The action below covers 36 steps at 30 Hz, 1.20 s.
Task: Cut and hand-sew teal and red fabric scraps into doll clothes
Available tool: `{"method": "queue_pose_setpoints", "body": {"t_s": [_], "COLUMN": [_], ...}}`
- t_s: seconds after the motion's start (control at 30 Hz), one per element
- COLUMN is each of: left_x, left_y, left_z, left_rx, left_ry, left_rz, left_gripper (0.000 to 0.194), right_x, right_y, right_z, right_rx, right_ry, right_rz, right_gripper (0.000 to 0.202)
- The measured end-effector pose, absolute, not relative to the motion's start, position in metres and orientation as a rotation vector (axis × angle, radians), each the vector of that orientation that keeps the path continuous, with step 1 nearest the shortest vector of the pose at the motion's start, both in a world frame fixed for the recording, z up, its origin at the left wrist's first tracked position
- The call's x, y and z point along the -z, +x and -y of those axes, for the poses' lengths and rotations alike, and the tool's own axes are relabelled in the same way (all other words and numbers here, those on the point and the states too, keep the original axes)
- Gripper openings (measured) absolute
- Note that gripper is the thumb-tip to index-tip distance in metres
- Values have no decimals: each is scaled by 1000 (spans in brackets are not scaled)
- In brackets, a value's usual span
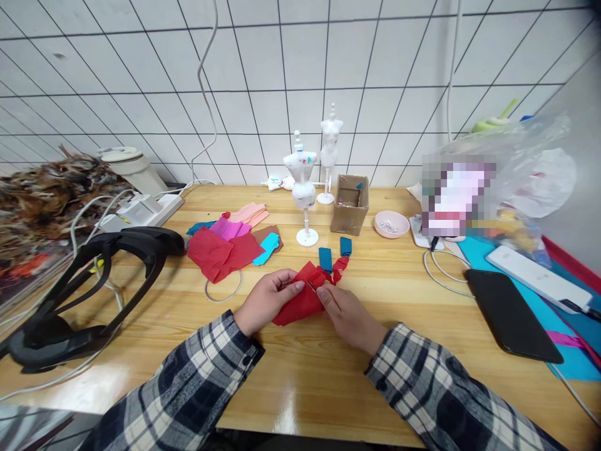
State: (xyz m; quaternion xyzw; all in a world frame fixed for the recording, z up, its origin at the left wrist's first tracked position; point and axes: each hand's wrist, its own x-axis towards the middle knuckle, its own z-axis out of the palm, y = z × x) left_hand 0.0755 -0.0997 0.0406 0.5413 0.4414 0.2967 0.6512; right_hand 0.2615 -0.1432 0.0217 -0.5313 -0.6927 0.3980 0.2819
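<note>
Left hand [272,297]: thumb and fingers closed on the left side of the red crepe paper [300,304].
Right hand [350,313]: thumb and fingers pinched on the paper's right side.
Red crepe paper: held between both hands, just above the wooden table [282,382].
Blue strips [325,259]: two, just past the hands.
White dress forms [303,188]: two, standing up near the tiled wall [253,75].
Cardboard box [349,219]: beside them, open on top.
Pink bowl [392,233]: right of the box, with tiny beads inside.
</note>
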Motion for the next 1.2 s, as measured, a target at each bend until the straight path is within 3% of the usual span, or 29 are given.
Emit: {"method": "queue_pose_setpoints", "body": {"t_s": [1.2], "left_x": [-37], "left_y": [78], "left_z": [99], "left_rx": [-607], "left_ry": [1356], "left_rz": [-992], "left_gripper": [27], "right_x": [-18], "right_y": [257], "right_z": [143], "right_rx": [-950], "right_ry": [-1474], "right_rz": [1909], "right_gripper": [37]}}
